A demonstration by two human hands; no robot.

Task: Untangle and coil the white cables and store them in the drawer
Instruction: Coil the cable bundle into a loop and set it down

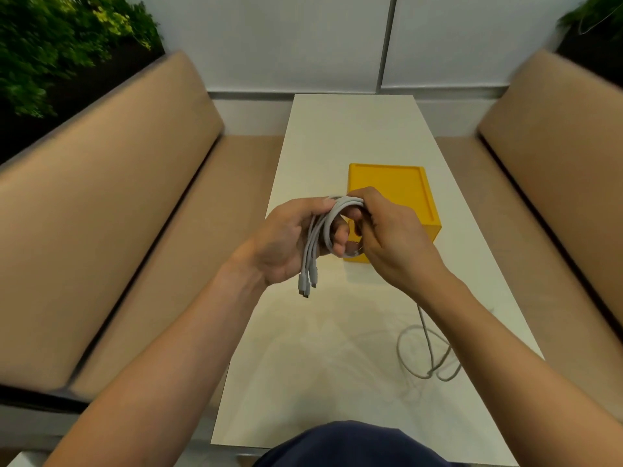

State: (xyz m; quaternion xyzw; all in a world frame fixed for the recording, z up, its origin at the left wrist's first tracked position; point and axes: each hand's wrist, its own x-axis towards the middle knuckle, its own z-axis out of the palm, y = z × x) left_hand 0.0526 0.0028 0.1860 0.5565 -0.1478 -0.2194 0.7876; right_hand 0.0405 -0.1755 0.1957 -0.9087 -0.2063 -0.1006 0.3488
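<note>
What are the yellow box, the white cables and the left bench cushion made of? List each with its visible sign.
Yellow box: probably moulded plastic, matte; even colour, rounded raised rim.
White cables: flexible plastic or rubber sheath, smooth; they bend into tight loops.
Left bench cushion: tan leather or vinyl, cannot tell which; smooth, faint sheen.

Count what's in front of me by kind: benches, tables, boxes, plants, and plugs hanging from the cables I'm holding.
Tan benches: 2
White table: 1
Yellow box: 1
Plants: 2
Plugs hanging from the white cables: 3
Total: 9
</note>
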